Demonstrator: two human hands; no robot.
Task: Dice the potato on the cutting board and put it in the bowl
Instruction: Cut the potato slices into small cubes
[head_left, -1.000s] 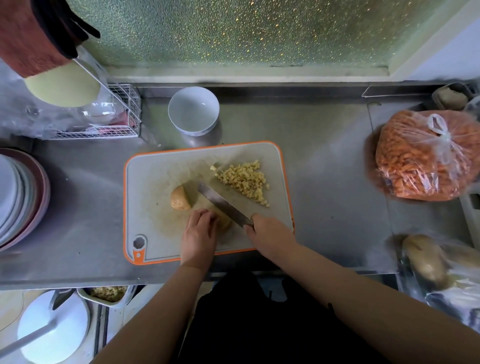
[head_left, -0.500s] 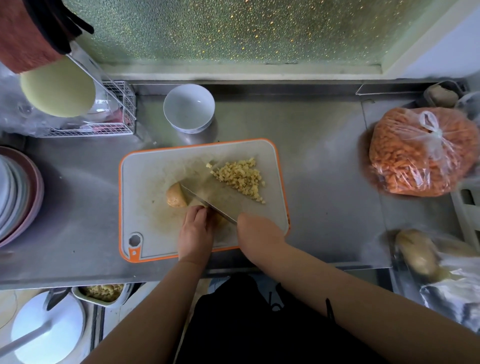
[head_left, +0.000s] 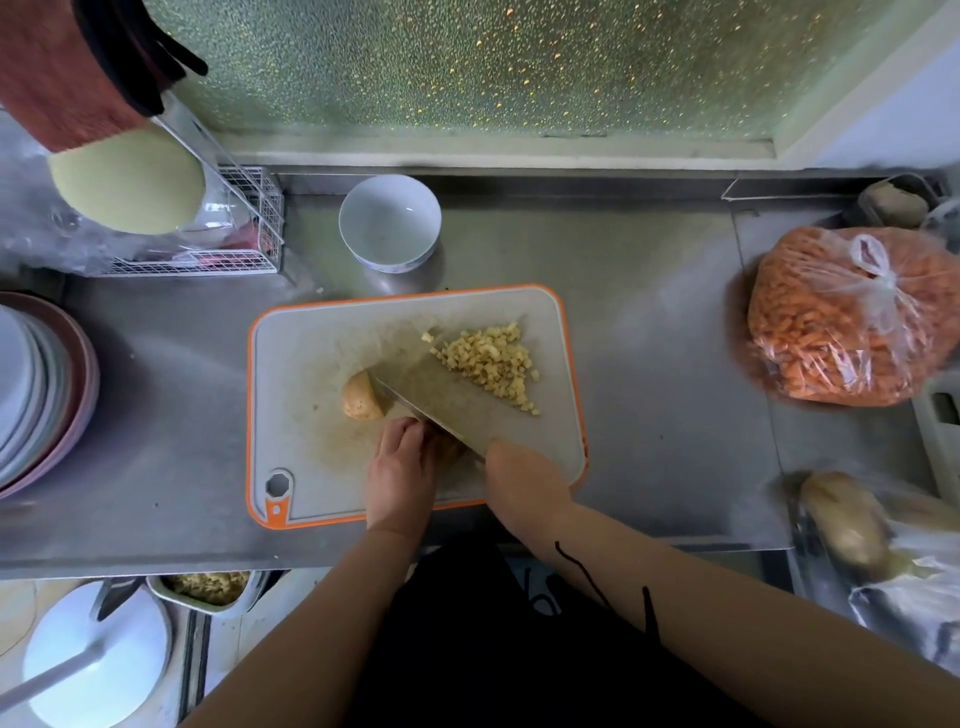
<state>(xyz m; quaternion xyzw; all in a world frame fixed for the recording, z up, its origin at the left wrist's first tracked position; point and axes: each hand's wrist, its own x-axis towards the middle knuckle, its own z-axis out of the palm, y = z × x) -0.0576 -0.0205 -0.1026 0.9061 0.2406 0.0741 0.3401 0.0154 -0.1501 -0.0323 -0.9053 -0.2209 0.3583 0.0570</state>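
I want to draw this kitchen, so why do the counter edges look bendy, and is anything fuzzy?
Head view: the wide-angle lens bows the counter edges and stretches the arms. Head view: the knife blade and the plates at the left edge look smeared, while the diced potato and bowl are fairly sharp. Head view: soft light, with a faint shadow beside the bowl.

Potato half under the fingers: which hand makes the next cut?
Right. The right hand grips the knife, its blade beside the potato that the left hand holds.
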